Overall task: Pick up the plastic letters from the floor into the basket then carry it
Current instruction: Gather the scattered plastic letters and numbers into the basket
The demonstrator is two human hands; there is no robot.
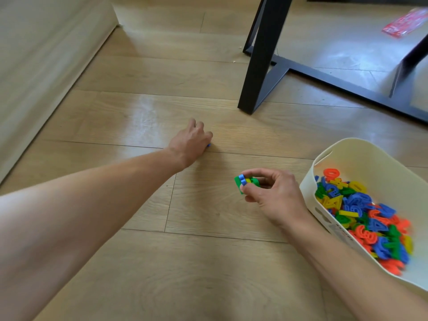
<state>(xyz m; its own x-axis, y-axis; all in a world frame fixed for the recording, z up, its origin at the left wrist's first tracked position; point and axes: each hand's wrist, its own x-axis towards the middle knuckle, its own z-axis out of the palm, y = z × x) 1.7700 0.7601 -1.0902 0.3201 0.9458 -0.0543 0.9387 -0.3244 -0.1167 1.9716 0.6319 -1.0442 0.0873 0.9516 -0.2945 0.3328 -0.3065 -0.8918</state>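
Several letters point(245, 182) pinched by right hand point(275, 198) fingers point(260, 174); left hand point(190, 142) fingers curl round blue letter point(209, 145).

Cream plastic basket point(347, 154) w/ slot handles sits on the wood floor point(208, 262) at far right, its bottom covered by a jumbled heap of letters & digits point(361, 212) in red, blue, green, yellow. A bunch of pcs point(243, 181), green, yellow & blue, is pinched in the right hand point(275, 195) just beside the basket's left rim. One blue pc point(208, 145) peeks out from the curled fingers of the left hand point(190, 144), down on the floor twd the middle, well apart from the basket.
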